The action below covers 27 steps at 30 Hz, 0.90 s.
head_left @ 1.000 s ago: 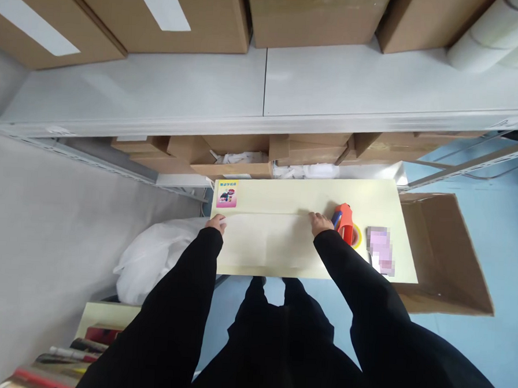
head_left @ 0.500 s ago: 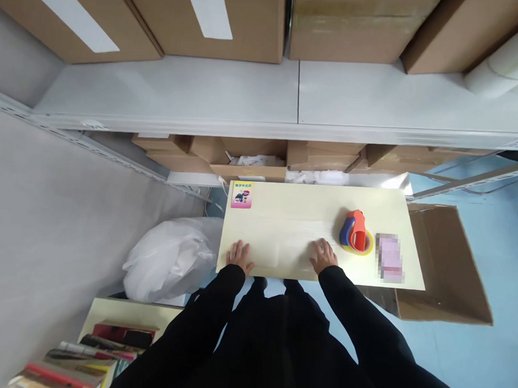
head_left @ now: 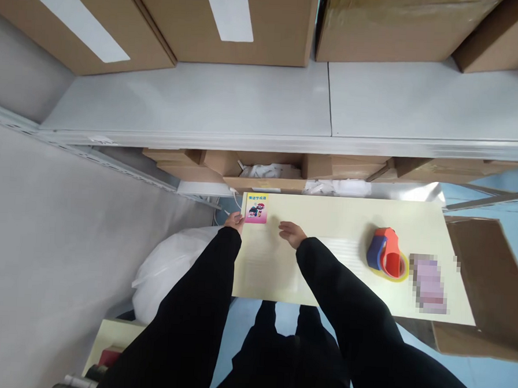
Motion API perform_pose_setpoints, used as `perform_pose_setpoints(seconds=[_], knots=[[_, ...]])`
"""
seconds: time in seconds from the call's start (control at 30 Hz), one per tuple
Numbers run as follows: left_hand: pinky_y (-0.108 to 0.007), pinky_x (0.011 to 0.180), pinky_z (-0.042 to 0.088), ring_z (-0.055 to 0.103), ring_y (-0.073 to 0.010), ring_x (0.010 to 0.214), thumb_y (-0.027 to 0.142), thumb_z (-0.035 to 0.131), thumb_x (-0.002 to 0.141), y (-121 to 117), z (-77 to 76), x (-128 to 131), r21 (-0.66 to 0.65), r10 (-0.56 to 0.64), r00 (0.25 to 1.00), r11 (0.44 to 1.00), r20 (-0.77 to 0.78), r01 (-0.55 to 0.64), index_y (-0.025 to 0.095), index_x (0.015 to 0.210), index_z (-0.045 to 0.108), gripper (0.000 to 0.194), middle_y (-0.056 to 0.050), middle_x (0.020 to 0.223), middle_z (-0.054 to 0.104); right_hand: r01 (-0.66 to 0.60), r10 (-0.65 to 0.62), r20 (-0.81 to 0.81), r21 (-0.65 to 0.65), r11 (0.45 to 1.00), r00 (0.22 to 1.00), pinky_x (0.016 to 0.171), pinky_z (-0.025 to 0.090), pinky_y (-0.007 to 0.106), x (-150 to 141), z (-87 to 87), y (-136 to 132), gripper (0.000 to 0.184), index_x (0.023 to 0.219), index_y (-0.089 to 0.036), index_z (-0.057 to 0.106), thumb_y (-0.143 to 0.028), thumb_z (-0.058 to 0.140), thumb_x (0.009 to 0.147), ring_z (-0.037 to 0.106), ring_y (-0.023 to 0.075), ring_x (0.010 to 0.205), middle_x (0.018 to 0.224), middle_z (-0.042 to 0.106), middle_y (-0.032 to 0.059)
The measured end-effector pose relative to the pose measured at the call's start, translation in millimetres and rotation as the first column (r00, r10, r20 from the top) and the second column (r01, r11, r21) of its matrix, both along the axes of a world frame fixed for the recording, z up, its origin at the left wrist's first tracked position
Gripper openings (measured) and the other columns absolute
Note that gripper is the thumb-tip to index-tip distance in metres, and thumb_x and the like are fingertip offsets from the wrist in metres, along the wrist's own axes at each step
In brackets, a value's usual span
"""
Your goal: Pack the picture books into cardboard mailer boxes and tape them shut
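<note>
"What does the head view show of the left hand?"

"The bare left hand [head_left: 235, 220] is at the left edge of a small, square booklet [head_left: 256, 209] with a yellow-and-pink cover and cartoon figures. Its fingertips are by that edge, but I can't tell whether they pinch it."

"Where is the booklet?"

"At the far left corner of a pale yellow rectangular tabletop [head_left: 318, 214], cover up."

"And the right hand?"

"The bare right hand [head_left: 292, 234] is to the right of the booklet, apart from it, above the tabletop. Its fingers are loosely extended, partly open, with nothing visible in them."

"Anything else on the tabletop?"

"Towards the right, a red-and-blue plastic tape dispenser [head_left: 385, 251] with a yellow-rimmed roll. Just beside it lies a pale purple rectangular item [head_left: 429, 284], too pixelated to identify."

"What's around the tabletop?"

"An open brown cardboard box [head_left: 485, 269] at its right end, a white plastic bag [head_left: 168, 264] beyond the left end, and a grey metal shelf [head_left: 194, 101] across the far side, carrying large cardboard cartons [head_left: 246, 19]."
</note>
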<state>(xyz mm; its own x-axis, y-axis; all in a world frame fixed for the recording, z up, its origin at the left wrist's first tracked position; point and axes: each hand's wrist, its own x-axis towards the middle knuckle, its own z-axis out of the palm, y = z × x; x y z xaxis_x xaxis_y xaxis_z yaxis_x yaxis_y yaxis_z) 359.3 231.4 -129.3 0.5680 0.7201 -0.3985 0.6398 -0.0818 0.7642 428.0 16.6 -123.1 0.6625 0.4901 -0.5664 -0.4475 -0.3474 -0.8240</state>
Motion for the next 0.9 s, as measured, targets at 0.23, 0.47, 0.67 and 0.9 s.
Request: perform_pose_setpoints(seconds=[0.23,0.47,0.67,0.9], knots=[[-0.029,0.076,0.049,0.063,-0.0161,0.082,0.011,0.063,0.065,15,-28.4,10,-0.051,0.015,0.999,0.999,-0.035,-0.017,0.014,0.100,0.054,0.037,-0.006,0.082,0.066,0.125,-0.113,-0.237,0.039,0.991,0.965,0.076,0.047,0.036,10,-13.9,62,0.063,0.123,-0.021,0.042,-0.016,0.060,0.063,0.053,0.0229,0.105,0.124,0.051,0.0085],[-0.028,0.066,0.051,0.063,-0.0168,0.066,0.007,0.065,0.054,21,-30.1,10,-0.129,-0.076,0.996,0.989,-0.041,0.070,0.013,0.079,0.062,0.025,-0.001,0.061,0.064,0.057,-0.066,-0.082,-0.105,0.993,0.994,0.064,0.047,0.027,11,-31.1,78,0.025,0.089,-0.016,0.064,-0.020,0.061,0.064,0.059,0.0175,0.077,0.083,0.066,0.0027],[-0.027,0.058,0.051,0.062,-0.0151,0.062,0.012,0.065,0.058,1,-4.2,1,-0.176,-0.171,0.984,0.971,-0.043,0.161,0.014,0.073,0.063,0.016,-0.001,0.061,0.063,0.048,-0.066,-0.132,-0.134,0.990,0.989,0.056,0.046,0.024,19,-14.5,58,0.014,0.076,-0.017,0.059,-0.015,0.060,0.062,0.057,0.0127,0.064,0.072,0.063,0.0005],[-0.027,0.064,0.051,0.061,-0.0129,0.065,0.011,0.062,0.060,-56,29.3,-26,-0.216,-0.373,0.927,0.903,0.034,0.371,0.012,0.081,0.063,0.021,-0.004,0.071,0.064,0.059,-0.058,-0.236,-0.001,0.998,0.970,0.049,0.046,0.021,-8,28.3,-35,0.020,0.072,-0.019,0.054,-0.015,0.067,0.058,0.055,0.0084,0.052,0.062,0.058,-0.0031]])
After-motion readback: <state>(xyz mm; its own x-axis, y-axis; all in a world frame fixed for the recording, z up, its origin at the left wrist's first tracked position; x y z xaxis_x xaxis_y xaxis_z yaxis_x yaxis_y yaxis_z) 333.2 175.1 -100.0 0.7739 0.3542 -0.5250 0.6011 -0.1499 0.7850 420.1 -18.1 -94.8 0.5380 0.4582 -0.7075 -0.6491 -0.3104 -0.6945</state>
